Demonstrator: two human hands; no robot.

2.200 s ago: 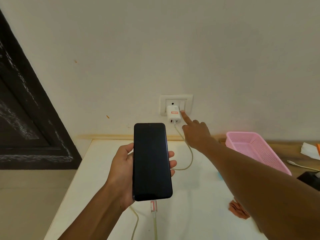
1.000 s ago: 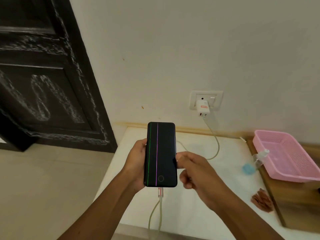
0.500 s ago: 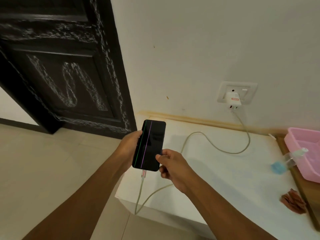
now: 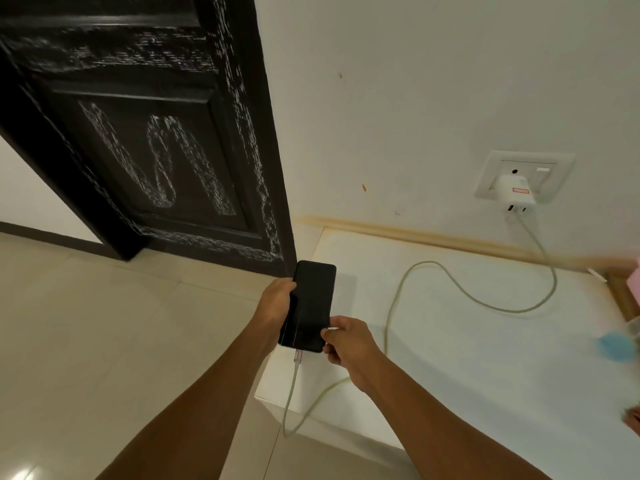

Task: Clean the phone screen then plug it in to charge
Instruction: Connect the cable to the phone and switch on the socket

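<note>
A black phone (image 4: 311, 303) sits over the left corner of the white table (image 4: 485, 341), its screen dark apart from faint thin lines near the bottom. My left hand (image 4: 277, 299) grips its left edge. My right hand (image 4: 346, 341) pinches its lower right edge between thumb and fingers. A pale charging cable (image 4: 433, 268) is plugged into the phone's bottom end, loops over the table and runs up to a white charger (image 4: 512, 194) in the wall socket (image 4: 526, 174).
A dark wooden door (image 4: 156, 150) stands at the left beside the table corner, with tiled floor below. A blurred blue-capped bottle (image 4: 620, 344) and a pink basket edge (image 4: 635, 282) lie at the far right. A brown cloth (image 4: 633, 419) peeks in at the right edge.
The view has swung left and down. The bright coloured lines on the phone screen have faded to faint ones. Both hands keep hold of the phone near the table's left corner.
</note>
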